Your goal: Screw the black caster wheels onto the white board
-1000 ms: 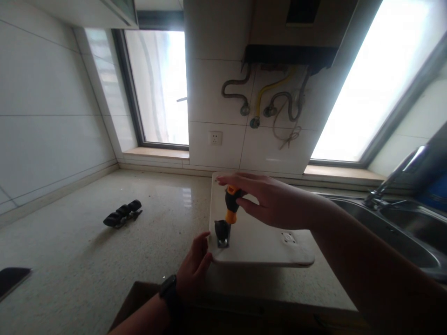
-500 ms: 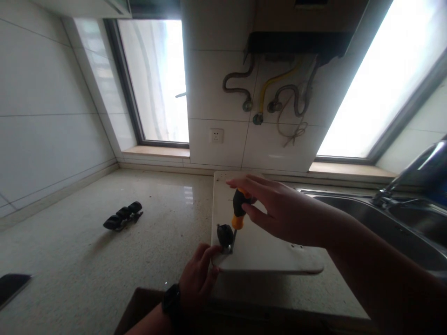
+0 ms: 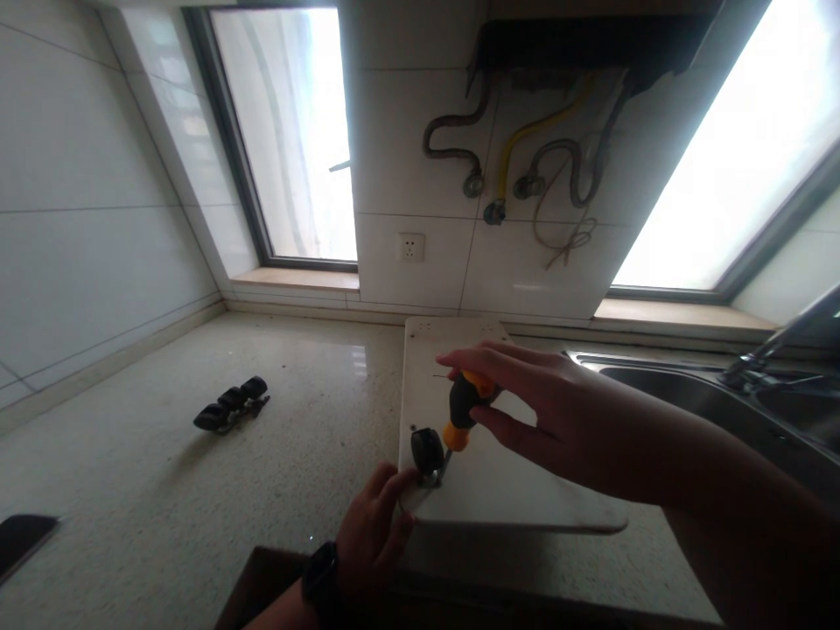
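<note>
My right hand is closed around the yellow-and-black handle of a screwdriver. The shaft slants down to the base of a black caster wheel. This caster stands at the near left corner of a white board, which lies flat on the counter. My left hand, with a dark watch at the wrist, grips that corner. Its fingertips lie against the caster's metal base, and the thumb is by the board's edge. The screwdriver's tip and any screw under it are too small to make out.
Several loose black casters lie in a row on the speckled counter. A dark flat object is at the left edge. To the right are a steel sink and faucet. Hoses hang on the back wall.
The view has shifted slightly. My right hand and the screwdriver sit a little lower and more to the right, with the handle more tilted. My left hand stays at the board's corner.
</note>
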Tool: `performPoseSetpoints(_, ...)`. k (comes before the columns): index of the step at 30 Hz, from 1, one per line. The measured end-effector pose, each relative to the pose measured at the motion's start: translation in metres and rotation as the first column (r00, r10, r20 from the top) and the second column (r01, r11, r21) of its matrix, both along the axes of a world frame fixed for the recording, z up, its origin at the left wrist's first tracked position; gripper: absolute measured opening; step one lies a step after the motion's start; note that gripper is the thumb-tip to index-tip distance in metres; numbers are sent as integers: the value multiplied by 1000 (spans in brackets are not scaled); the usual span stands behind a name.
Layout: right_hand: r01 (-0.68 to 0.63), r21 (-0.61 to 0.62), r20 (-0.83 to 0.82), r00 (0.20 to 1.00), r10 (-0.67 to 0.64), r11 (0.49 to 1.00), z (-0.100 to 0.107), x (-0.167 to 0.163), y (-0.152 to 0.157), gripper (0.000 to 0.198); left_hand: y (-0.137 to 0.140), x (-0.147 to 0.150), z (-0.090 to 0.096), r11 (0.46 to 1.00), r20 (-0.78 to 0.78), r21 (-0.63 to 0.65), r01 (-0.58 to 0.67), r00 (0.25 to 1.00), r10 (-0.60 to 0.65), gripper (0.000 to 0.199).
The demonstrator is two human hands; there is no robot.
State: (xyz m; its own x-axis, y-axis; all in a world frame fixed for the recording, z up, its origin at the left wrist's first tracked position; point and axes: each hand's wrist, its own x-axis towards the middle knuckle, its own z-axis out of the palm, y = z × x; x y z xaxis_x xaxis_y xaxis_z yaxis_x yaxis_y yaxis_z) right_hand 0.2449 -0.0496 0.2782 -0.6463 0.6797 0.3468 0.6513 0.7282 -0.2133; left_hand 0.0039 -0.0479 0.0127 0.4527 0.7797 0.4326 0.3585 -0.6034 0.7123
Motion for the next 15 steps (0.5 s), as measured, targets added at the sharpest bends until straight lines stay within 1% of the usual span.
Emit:
performPoseSetpoints(5, 6, -3, -15, 1000, -6, 1000, -3, 4, 0, 49, 0, 0, 3, 1000, -6, 2, -16, 1000, 16, 43)
performPoseSetpoints(11, -15, -18, -29, 999, 14, 1000, -5, 5, 2, 50, 1, 0, 0, 1000, -13, -16, 1, 1000, -1, 45)
performPoseSetpoints(13, -17, -13, -47, 999, 17, 1000, -6, 3, 3, 47, 1, 0, -2, 1000, -16, -10, -4, 1000, 4, 44)
performPoseSetpoints(15, -5, 5, -68, 998, 5, 1000, -8, 0, 5, 37, 0, 0, -2, 1000, -26, 4, -12, 1000, 12, 44)
